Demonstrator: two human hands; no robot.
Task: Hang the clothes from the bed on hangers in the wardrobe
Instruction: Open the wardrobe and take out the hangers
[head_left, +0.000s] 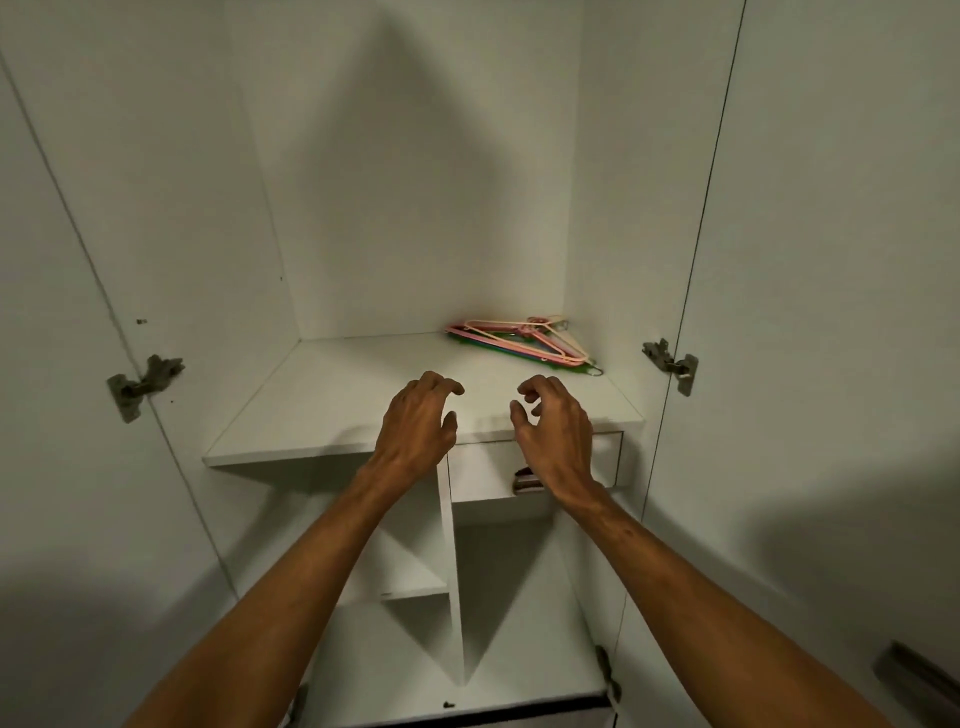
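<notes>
A pile of several plastic hangers (524, 342), pink, cream, green and blue, lies flat at the back right of a white wardrobe shelf (322, 410). My left hand (418, 423) and my right hand (553, 423) hover side by side over the shelf's front edge, fingers loosely curled, holding nothing. Both hands are short of the hangers. No clothes and no bed are in view.
The wardrobe doors stand open at both sides, with metal hinges at left (143, 384) and right (672, 364). Under the shelf sits a small drawer (485, 470) with a dark handle, a vertical divider (449, 571) and lower compartments.
</notes>
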